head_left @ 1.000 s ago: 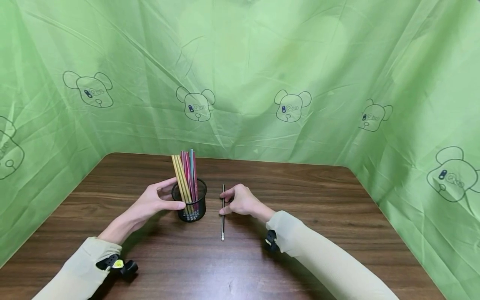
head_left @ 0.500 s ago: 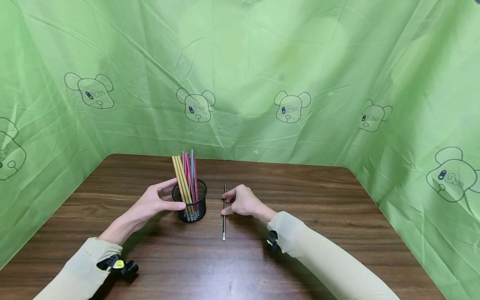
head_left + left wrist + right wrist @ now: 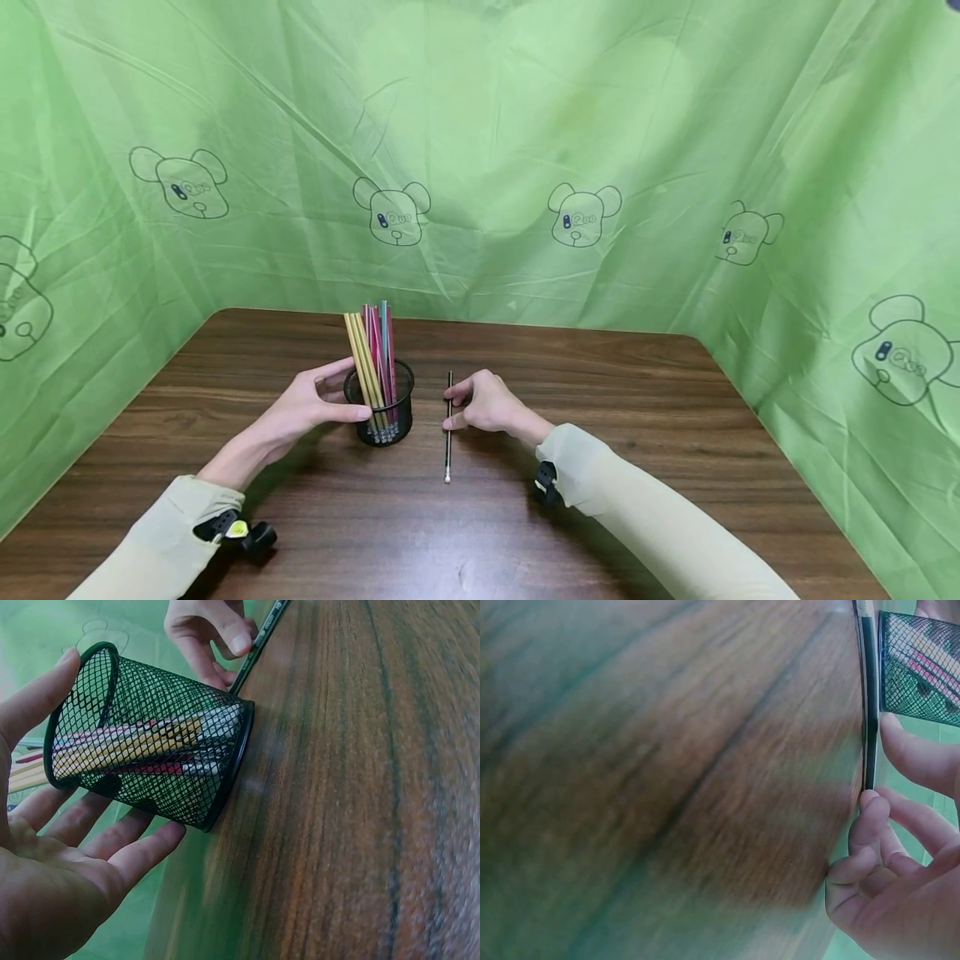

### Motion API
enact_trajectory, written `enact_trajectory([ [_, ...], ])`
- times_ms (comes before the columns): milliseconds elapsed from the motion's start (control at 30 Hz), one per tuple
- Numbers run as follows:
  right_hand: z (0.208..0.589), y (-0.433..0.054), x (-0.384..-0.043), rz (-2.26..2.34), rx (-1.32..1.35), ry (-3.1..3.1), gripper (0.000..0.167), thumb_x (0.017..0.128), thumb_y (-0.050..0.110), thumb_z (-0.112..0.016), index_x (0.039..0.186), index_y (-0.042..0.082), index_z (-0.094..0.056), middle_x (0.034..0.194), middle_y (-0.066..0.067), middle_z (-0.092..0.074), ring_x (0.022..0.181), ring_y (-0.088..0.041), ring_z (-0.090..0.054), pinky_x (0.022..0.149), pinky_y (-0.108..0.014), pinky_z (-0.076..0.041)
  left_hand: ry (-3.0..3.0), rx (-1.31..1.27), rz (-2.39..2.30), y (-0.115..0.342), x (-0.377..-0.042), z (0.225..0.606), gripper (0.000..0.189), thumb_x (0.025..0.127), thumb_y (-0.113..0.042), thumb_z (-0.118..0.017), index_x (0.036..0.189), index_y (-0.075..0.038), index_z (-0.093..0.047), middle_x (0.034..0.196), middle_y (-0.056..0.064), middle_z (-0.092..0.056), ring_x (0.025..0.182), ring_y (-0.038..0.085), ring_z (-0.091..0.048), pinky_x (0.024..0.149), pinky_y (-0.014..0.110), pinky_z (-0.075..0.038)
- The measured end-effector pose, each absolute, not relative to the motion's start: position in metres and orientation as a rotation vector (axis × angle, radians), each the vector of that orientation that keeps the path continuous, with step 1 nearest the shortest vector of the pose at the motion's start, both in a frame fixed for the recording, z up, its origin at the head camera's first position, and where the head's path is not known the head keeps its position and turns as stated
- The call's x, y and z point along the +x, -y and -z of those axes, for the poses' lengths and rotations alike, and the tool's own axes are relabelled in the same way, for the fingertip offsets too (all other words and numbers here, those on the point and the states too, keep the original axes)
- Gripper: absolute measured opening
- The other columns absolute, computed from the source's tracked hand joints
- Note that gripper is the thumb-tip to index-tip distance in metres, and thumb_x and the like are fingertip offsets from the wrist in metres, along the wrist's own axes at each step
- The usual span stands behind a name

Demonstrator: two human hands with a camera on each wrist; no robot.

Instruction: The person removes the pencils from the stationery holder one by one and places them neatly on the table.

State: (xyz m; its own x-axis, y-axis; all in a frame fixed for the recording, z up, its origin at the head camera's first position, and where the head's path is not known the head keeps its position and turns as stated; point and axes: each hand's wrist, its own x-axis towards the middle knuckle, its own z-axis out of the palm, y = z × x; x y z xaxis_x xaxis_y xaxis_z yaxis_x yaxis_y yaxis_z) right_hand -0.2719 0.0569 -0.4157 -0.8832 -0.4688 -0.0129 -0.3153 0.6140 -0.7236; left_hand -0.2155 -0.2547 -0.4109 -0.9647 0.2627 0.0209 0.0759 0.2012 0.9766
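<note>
Black pencil (image 3: 447, 454) edged slightly right, pinched by right hand (image 3: 489, 405) — left hand (image 3: 300, 405), fingertips partly hidden, grips mesh cup (image 3: 403, 417).

Staged rec. booth, studio or lab, can't tell which: green cloth (image 3: 480, 108) w/ printed bear-head outlines (image 3: 393, 215) walls in L, R & far sides of wood-grain desk (image 3: 622, 400); wrist cams (image 3: 258, 540) by sleeve cuffs (image 3: 206, 496). Rm beyond hidden.

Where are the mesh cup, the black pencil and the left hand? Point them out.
Mesh cup (image 3: 402, 419): head view, on its side wall.
Black pencil (image 3: 869, 690): right wrist view, on its shaft.
Left hand (image 3: 296, 408): head view, on its back.
</note>
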Motion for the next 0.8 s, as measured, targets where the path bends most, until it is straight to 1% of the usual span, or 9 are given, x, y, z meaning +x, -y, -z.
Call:
enact_trajectory([
  [167,0.416,-0.058,-0.272,1.131,-0.656,-2.639,0.044,0.073,0.013,-0.098,0.114,0.006,-0.082,0.092,-0.003,-0.077,0.098,-0.023,-0.068,0.087,-0.029,-0.05,-2.314,0.323,-1.853,0.255,-0.213,0.41,0.094,0.089,-0.017,-0.086,0.165,-0.002,-0.031,0.153,0.023,-0.052,0.133,0.036,-0.057,0.1,0.03,-0.048],
  [433,0.412,-0.061,-0.272,1.146,-0.668,-2.648,0.045,0.073,0.012,-0.098,0.114,0.006,-0.082,0.094,-0.005,-0.076,0.101,-0.024,-0.068,0.092,-0.034,-0.051,-2.312,0.328,-1.856,0.255,-0.213,0.409,0.094,0.089,-0.017,-0.085,0.165,-0.002,-0.031,0.153,0.023,-0.052,0.133,0.036,-0.057,0.1,0.029,-0.048],
  [567,0.406,-0.062,-0.273,1.169,-0.689,-2.649,0.044,0.073,0.01,-0.097,0.114,0.005,-0.082,0.096,-0.009,-0.076,0.103,-0.028,-0.069,0.093,-0.034,-0.05,-2.312,0.341,-1.858,0.255,-0.213,0.41,0.095,0.09,-0.016,-0.085,0.165,0.0,-0.029,0.154,0.025,-0.051,0.133,0.036,-0.057,0.099,0.028,-0.048],
  [733,0.392,-0.064,-0.274,1.213,-0.705,-2.641,0.041,0.076,0.008,-0.095,0.114,0.004,-0.081,0.099,-0.014,-0.076,0.106,-0.034,-0.069,0.093,-0.036,-0.049,-2.302,0.329,-1.862,0.255,-0.212,0.41,0.094,0.09,-0.016,-0.085,0.165,-0.002,-0.03,0.152,0.024,-0.052,0.133,0.035,-0.057,0.1,0.03,-0.048],
  [800,0.387,-0.065,-0.275,1.224,-0.72,-2.646,0.039,0.077,0.009,-0.095,0.113,0.005,-0.081,0.099,-0.015,-0.076,0.106,-0.035,-0.069,0.096,-0.04,-0.05,-2.3,0.321,-1.865,0.255,-0.212,0.409,0.094,0.09,-0.016,-0.085,0.165,-0.003,-0.031,0.152,0.024,-0.053,0.133,0.036,-0.057,0.1,0.031,-0.048],
])
